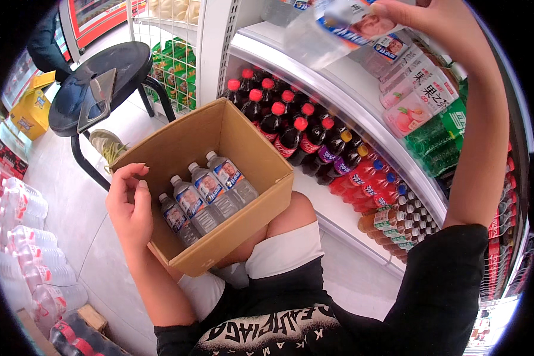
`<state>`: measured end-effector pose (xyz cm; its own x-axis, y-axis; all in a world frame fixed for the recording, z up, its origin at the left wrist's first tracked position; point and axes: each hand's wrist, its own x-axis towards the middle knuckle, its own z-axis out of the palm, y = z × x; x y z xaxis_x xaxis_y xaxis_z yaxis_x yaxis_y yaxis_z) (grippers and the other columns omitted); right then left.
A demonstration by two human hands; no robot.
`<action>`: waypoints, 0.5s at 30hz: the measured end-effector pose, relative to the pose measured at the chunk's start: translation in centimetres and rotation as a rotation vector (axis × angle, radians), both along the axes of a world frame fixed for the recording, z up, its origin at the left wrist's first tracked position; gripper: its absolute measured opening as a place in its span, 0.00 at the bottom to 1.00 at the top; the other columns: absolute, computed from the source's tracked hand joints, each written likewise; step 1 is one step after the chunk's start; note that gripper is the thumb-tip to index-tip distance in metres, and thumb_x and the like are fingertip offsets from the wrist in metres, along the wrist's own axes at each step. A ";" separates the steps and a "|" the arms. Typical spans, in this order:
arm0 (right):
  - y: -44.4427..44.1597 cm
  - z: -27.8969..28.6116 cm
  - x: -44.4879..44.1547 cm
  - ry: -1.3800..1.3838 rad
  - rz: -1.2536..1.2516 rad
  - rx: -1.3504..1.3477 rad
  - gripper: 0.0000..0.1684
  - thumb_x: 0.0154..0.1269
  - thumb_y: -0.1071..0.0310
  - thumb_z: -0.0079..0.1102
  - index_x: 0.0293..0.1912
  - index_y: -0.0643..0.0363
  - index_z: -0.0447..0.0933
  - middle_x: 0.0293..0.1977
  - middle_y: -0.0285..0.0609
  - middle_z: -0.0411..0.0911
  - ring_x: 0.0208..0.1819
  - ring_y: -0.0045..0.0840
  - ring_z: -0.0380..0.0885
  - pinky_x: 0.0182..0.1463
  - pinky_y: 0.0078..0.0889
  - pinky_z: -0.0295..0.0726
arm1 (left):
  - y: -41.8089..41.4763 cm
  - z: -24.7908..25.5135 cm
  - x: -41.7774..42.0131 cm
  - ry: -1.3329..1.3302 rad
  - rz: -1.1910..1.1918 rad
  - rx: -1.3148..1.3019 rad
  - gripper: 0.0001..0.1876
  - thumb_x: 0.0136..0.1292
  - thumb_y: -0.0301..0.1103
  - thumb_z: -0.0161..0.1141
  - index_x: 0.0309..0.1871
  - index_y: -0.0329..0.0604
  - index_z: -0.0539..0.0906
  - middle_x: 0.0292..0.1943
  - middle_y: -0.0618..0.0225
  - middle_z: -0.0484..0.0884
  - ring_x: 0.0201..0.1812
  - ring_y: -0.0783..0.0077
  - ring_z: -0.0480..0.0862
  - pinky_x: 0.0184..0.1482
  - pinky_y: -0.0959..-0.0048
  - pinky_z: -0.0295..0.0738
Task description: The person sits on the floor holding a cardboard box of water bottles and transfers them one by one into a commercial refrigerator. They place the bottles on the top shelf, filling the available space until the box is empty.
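Observation:
My right hand (420, 15), raised at the upper right, grips a clear plastic bottle (311, 44) by its label. The bottle is tilted and slightly blurred, before the upper shelf of a drinks display. On my lap rests an open cardboard box (249, 218). Inside it, several similar clear bottles (208, 187) with blue, white and orange labels lie in a row, their white caps towards the far wall. My left hand (131, 204) is at the box's left rim, fingers loosely curled and thumb apart from them; I see nothing between them.
The display's lower shelf has red-capped cola bottles (278, 115) and other drinks. Peach drink bottles (409, 113) lie above. A black stool (129, 58) with a phone (99, 104) stands left, near a shoe (107, 144). Wrapped bottle packs (40, 262) line the left floor.

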<state>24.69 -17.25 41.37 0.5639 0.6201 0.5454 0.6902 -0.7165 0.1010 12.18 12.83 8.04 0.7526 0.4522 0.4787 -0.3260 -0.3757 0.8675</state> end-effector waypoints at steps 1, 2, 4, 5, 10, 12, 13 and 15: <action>-0.1 -0.2 -0.3 -0.155 -0.062 -0.102 0.32 0.45 0.60 0.84 0.47 0.64 0.80 0.42 0.50 0.86 0.43 0.29 0.86 0.45 0.29 0.83 | 0.1 0.1 -0.1 -0.001 0.002 0.001 0.15 0.66 0.17 0.54 0.54 0.33 0.82 0.46 0.68 0.85 0.38 0.83 0.74 0.43 0.80 0.72; -0.2 -0.5 -0.5 -0.310 -0.124 -0.189 0.33 0.44 0.59 0.84 0.48 0.65 0.79 0.42 0.52 0.86 0.44 0.32 0.86 0.46 0.30 0.83 | 0.1 0.1 -0.2 -0.001 0.005 0.002 0.14 0.66 0.17 0.54 0.54 0.33 0.82 0.46 0.68 0.85 0.38 0.83 0.74 0.43 0.80 0.72; -1.5 -0.2 2.3 -0.353 -0.211 -0.265 0.34 0.44 0.60 0.83 0.49 0.66 0.79 0.44 0.55 0.85 0.44 0.35 0.86 0.46 0.32 0.83 | 0.2 0.1 -0.2 -0.008 -0.003 -0.003 0.14 0.67 0.17 0.54 0.53 0.33 0.82 0.45 0.69 0.85 0.37 0.83 0.74 0.43 0.80 0.72; -2.3 0.2 4.0 -0.318 -0.276 -0.289 0.34 0.43 0.61 0.83 0.49 0.67 0.79 0.44 0.57 0.85 0.44 0.37 0.87 0.46 0.33 0.83 | 0.2 -0.1 -0.1 -0.014 -0.012 -0.009 0.14 0.67 0.17 0.54 0.53 0.33 0.82 0.45 0.69 0.84 0.37 0.83 0.74 0.43 0.80 0.72; -3.7 0.0 11.7 0.265 -0.636 -0.072 0.38 0.44 0.66 0.82 0.55 0.67 0.78 0.48 0.62 0.84 0.42 0.43 0.89 0.41 0.41 0.88 | -0.1 0.3 -0.2 0.007 -0.013 -0.008 0.13 0.67 0.18 0.55 0.52 0.34 0.83 0.43 0.70 0.84 0.36 0.83 0.74 0.42 0.80 0.72; -4.5 -0.6 13.2 0.344 -0.552 -0.005 0.38 0.47 0.69 0.81 0.58 0.66 0.78 0.48 0.61 0.85 0.39 0.45 0.90 0.37 0.47 0.90 | 0.0 0.3 -0.3 0.002 -0.004 -0.013 0.12 0.67 0.18 0.55 0.52 0.34 0.83 0.43 0.70 0.84 0.36 0.83 0.74 0.41 0.80 0.72; -5.4 -0.7 14.1 0.381 -0.518 0.025 0.38 0.48 0.70 0.80 0.59 0.66 0.77 0.47 0.61 0.85 0.38 0.46 0.90 0.36 0.50 0.90 | 0.0 0.2 -0.3 0.002 -0.008 -0.004 0.12 0.67 0.18 0.55 0.52 0.34 0.83 0.43 0.70 0.84 0.36 0.83 0.74 0.41 0.80 0.72; -8.3 -0.9 20.2 0.277 -0.605 0.001 0.36 0.51 0.72 0.78 0.60 0.65 0.77 0.47 0.61 0.85 0.36 0.47 0.90 0.33 0.54 0.90 | -0.1 -0.1 0.0 -0.002 -0.023 0.008 0.12 0.67 0.18 0.55 0.52 0.33 0.83 0.42 0.70 0.84 0.36 0.83 0.74 0.40 0.80 0.72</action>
